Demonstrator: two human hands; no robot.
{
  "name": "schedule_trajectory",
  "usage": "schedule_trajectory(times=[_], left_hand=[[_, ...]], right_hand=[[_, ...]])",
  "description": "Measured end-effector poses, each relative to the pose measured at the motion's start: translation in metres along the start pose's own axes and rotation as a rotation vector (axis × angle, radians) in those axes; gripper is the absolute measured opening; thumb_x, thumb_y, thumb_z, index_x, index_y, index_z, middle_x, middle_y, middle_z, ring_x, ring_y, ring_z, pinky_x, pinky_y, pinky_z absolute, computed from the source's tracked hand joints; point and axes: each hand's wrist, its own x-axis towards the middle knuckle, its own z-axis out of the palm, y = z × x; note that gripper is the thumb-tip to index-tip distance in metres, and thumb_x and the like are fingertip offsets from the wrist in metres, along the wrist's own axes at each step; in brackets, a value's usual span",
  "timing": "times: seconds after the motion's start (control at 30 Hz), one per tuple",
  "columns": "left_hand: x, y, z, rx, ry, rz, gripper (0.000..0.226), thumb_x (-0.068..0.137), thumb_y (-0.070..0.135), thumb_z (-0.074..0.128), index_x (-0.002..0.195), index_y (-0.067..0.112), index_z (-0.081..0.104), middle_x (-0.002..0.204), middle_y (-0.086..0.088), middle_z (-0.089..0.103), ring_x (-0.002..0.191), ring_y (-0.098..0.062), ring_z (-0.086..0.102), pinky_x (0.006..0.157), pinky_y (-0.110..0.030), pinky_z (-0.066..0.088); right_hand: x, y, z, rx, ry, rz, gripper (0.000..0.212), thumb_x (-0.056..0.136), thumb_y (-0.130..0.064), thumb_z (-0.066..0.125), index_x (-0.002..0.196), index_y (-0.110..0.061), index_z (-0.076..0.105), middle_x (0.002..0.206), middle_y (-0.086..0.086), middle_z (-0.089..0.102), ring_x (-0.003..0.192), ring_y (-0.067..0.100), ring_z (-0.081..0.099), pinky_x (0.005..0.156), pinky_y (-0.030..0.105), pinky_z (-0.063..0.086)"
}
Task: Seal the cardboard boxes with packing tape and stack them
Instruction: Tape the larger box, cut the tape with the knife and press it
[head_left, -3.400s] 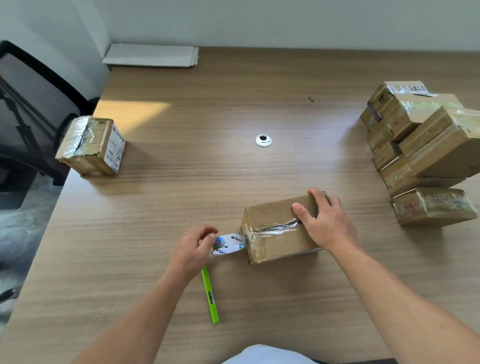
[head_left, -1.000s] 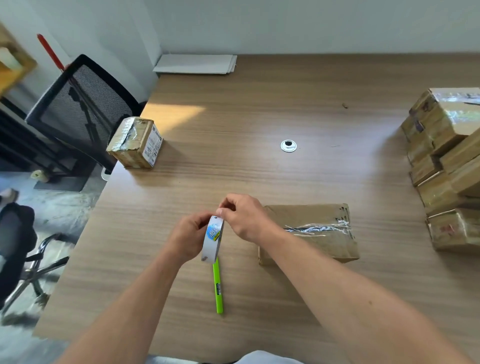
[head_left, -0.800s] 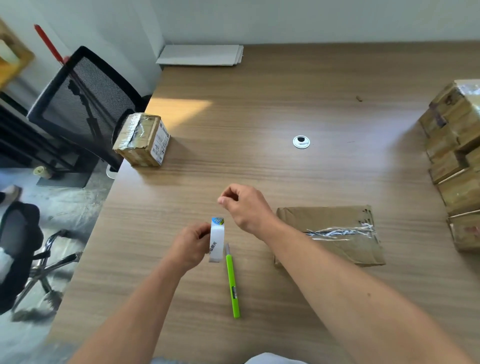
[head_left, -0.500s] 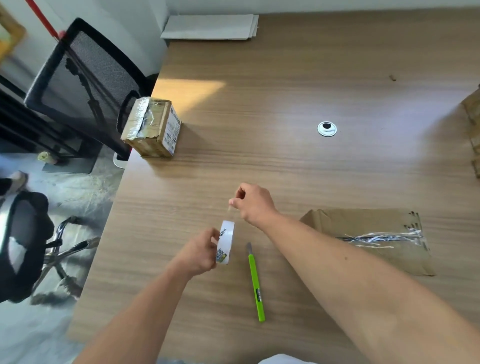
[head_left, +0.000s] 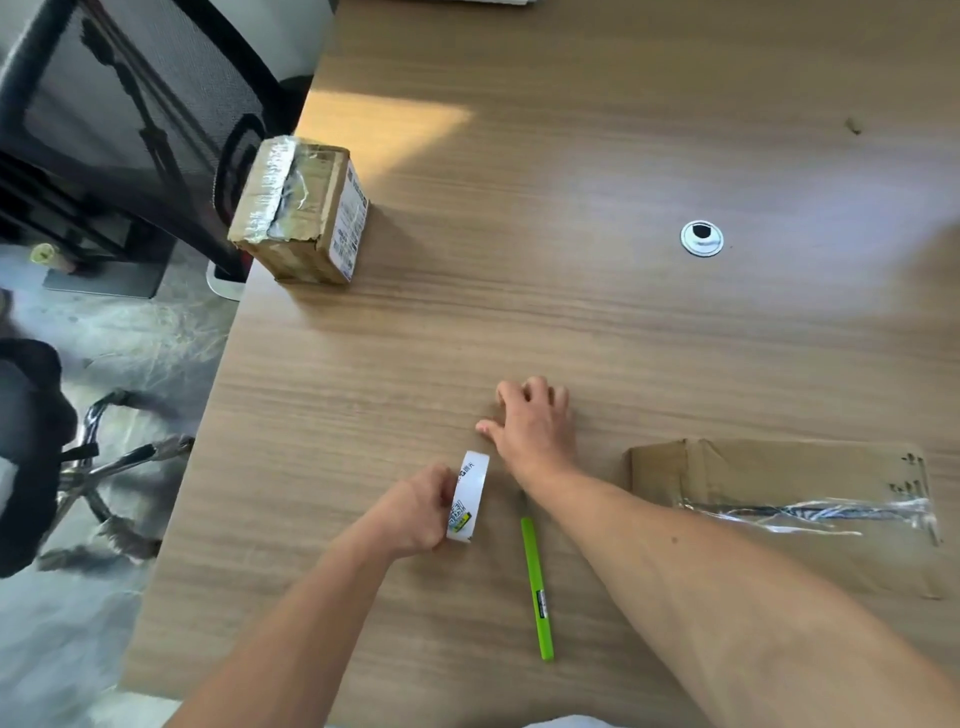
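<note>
Both forearms are extended in from the near edge, the right one angled in from the lower right, passing the near-left corner of the flat cardboard box (head_left: 779, 473). Right hand (head_left: 537, 426) is held palm-down low over the table (head_left: 571, 312), just beyond the tape roll (head_left: 470, 493), fingers spread and lightly bent, nothing seen gripped. Contact with the tabletop can't be told, nor any clear tape strand to the roll.

Left hand (head_left: 415, 512) is wrapped round the tape roll, which is held on edge.

Open tabletop is seen ahead of the hands, up to the cable grommet (head_left: 701, 238). Small taped box (head_left: 298, 208) is sat at the table's left edge, well apart, with a mesh chair (head_left: 104, 104) behind it. Green cutter (head_left: 537, 587) is lying between the forearms. A crinkled tape strip is seen along the flat box's top seam.
</note>
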Motion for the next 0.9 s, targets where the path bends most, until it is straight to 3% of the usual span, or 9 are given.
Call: schedule_trajectory(times=[0.07, 0.2, 0.3, 0.4, 0.5, 0.6, 0.73, 0.8, 0.9], left_hand=[[0.002, -0.002, -0.001, 0.025, 0.003, -0.009, 0.015, 0.086, 0.020, 0.065, 0.095, 0.018, 0.052, 0.079, 0.004, 0.064, 0.062, -0.012, 0.058, 0.049, -0.015, 0.040], [0.003, -0.001, -0.003, 0.033, 0.017, -0.032, 0.018, 0.080, 0.022, 0.066, 0.095, 0.015, 0.058, 0.084, -0.004, 0.072, 0.065, -0.014, 0.058, 0.050, -0.017, 0.041], [0.000, 0.003, -0.005, -0.033, 0.001, -0.058, 0.026, 0.070, 0.024, 0.060, 0.093, 0.013, 0.059, 0.074, -0.002, 0.068, 0.056, -0.012, 0.056, 0.045, -0.018, 0.040], [-0.003, 0.005, -0.005, -0.100, 0.001, -0.093, 0.014, 0.078, 0.015, 0.058, 0.091, 0.014, 0.060, 0.061, 0.004, 0.064, 0.043, -0.008, 0.051, 0.043, -0.018, 0.037], [-0.009, 0.006, -0.010, -0.085, 0.070, -0.134, 0.003, 0.083, 0.017, 0.061, 0.084, 0.015, 0.059, 0.055, 0.007, 0.060, 0.041, -0.006, 0.048, 0.044, -0.019, 0.036], [-0.016, 0.006, -0.015, -0.134, 0.157, -0.159, 0.013, 0.084, 0.027, 0.065, 0.081, 0.016, 0.058, 0.060, 0.004, 0.065, 0.048, -0.010, 0.052, 0.050, -0.023, 0.039], [-0.021, 0.015, -0.024, -0.336, 0.395, -0.139, 0.013, 0.092, 0.018, 0.064, 0.082, 0.013, 0.058, 0.073, -0.004, 0.066, 0.069, -0.025, 0.058, 0.064, -0.036, 0.047], [-0.030, 0.032, -0.026, -0.412, 0.583, -0.089, 0.009, 0.092, 0.020, 0.060, 0.084, 0.022, 0.060, 0.082, -0.002, 0.069, 0.080, -0.029, 0.063, 0.077, -0.045, 0.052], [-0.045, 0.068, -0.022, -0.527, 0.754, 0.060, 0.008, 0.089, 0.025, 0.057, 0.088, 0.030, 0.062, 0.089, 0.002, 0.071, 0.088, -0.024, 0.067, 0.083, -0.043, 0.052]], right_hand=[[0.003, 0.001, -0.001, 0.033, 0.033, 0.061, 0.048, 0.083, -0.052, 0.074, 0.114, -0.022, 0.053, 0.119, 0.004, 0.046, 0.111, 0.031, 0.039, 0.101, 0.037, 0.034], [0.001, -0.001, 0.002, 0.075, 0.089, 0.083, 0.031, 0.090, -0.040, 0.072, 0.111, -0.024, 0.056, 0.118, 0.005, 0.047, 0.108, 0.031, 0.040, 0.098, 0.037, 0.034], [-0.001, -0.003, 0.001, 0.094, 0.092, 0.117, 0.019, 0.096, -0.026, 0.063, 0.114, -0.024, 0.057, 0.121, 0.005, 0.049, 0.111, 0.033, 0.042, 0.097, 0.037, 0.035], [-0.004, -0.006, -0.007, 0.171, 0.043, 0.090, 0.022, 0.099, -0.021, 0.055, 0.122, -0.023, 0.057, 0.126, 0.007, 0.050, 0.115, 0.033, 0.041, 0.098, 0.040, 0.036], [-0.009, -0.009, -0.018, 0.248, 0.005, 0.051, 0.026, 0.101, -0.021, 0.052, 0.126, -0.020, 0.057, 0.129, 0.009, 0.051, 0.119, 0.033, 0.044, 0.102, 0.040, 0.038], [-0.017, -0.008, -0.034, 0.333, -0.068, 0.028, 0.026, 0.101, -0.021, 0.051, 0.126, -0.016, 0.057, 0.130, 0.010, 0.052, 0.122, 0.031, 0.047, 0.104, 0.036, 0.038], [-0.029, -0.003, -0.061, 0.413, -0.097, 0.024, 0.021, 0.100, -0.021, 0.053, 0.116, -0.011, 0.063, 0.121, 0.011, 0.062, 0.117, 0.028, 0.053, 0.095, 0.029, 0.037], [-0.038, 0.002, -0.081, 0.451, -0.081, 0.021, 0.020, 0.100, -0.021, 0.054, 0.112, -0.010, 0.065, 0.116, 0.011, 0.067, 0.112, 0.027, 0.057, 0.091, 0.029, 0.040], [-0.052, 0.009, -0.111, 0.499, -0.051, -0.007, 0.020, 0.099, -0.021, 0.054, 0.110, -0.009, 0.068, 0.114, 0.009, 0.070, 0.109, 0.026, 0.059, 0.087, 0.028, 0.041]])
